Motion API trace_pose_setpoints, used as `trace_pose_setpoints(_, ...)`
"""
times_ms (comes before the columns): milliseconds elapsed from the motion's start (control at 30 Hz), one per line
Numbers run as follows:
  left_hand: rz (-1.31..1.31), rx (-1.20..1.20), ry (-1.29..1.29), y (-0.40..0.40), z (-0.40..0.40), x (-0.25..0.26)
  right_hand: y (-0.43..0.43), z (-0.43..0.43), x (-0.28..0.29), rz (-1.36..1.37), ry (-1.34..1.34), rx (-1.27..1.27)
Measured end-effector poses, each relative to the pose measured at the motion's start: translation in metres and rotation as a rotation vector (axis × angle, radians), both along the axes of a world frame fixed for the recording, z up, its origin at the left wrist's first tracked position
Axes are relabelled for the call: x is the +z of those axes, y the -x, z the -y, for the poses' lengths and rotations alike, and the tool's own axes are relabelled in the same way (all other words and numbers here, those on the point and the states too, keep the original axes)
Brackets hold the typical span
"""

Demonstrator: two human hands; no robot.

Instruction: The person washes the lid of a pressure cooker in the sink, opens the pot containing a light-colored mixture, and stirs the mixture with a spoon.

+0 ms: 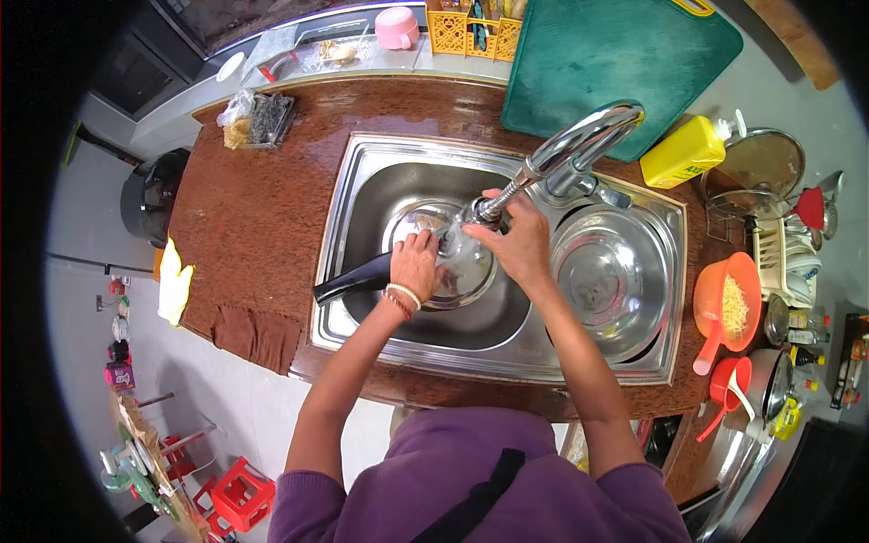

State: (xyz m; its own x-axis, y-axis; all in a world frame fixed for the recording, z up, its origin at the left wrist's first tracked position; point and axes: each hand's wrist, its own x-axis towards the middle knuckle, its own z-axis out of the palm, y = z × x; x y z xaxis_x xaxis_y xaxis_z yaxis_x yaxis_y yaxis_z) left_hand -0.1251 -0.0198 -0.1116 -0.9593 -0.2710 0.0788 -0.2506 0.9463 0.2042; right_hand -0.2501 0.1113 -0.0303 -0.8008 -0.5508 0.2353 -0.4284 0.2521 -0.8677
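Note:
My left hand [415, 265] is closed around the inner end of a long black handle [353, 278] in the left sink basin [370, 203]. What the handle joins is partly hidden by my fingers and the splashing water. Below lies a round, shiny metal vessel [468, 295], wet inside. My right hand [519, 241] grips the spray head [485, 212] of the pull-out faucet [584, 136], its hose bent down over the left basin. Water streams from the head beside my left fingers. A large steel bowl [597, 285] sits in the right basin.
Behind the sink lean a green cutting board [618, 68] and a yellow soap bottle [686, 153]. An orange handled colander [709, 298] with pale shreds stands right, near a red dipper [730, 380]. Scouring pads [268, 119] and a brown cloth [258, 337] lie on the left counter.

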Motion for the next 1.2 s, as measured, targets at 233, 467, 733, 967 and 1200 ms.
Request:
trace_pose_setpoints(233, 0.166, -0.054, -0.145, 0.026, 0.023, -0.007, 0.004, 0.016, 0.004, -0.064, -0.008, -0.027)
trace_pose_setpoints(467, 0.023, 0.013, -0.317, 0.038, 0.028, 0.01, 0.01, 0.001, 0.006, -0.121, -0.058, -0.045)
trace_pose_setpoints(733, 0.061, -0.093, 0.033, 0.059, -0.012, -0.017, 0.004, 0.01, 0.003, -0.096, -0.032, -0.036)
trace_pose_setpoints(967, 0.38, -0.084, 0.141, 0.061, -0.009, -0.014, 0.004, 0.006, 0.006, -0.12, -0.052, -0.021)
trace_pose_setpoints(1200, 0.174, -0.043, -0.043, 0.033, 0.017, 0.012, 0.002, 0.016, 0.005, -0.07, -0.039, -0.018)
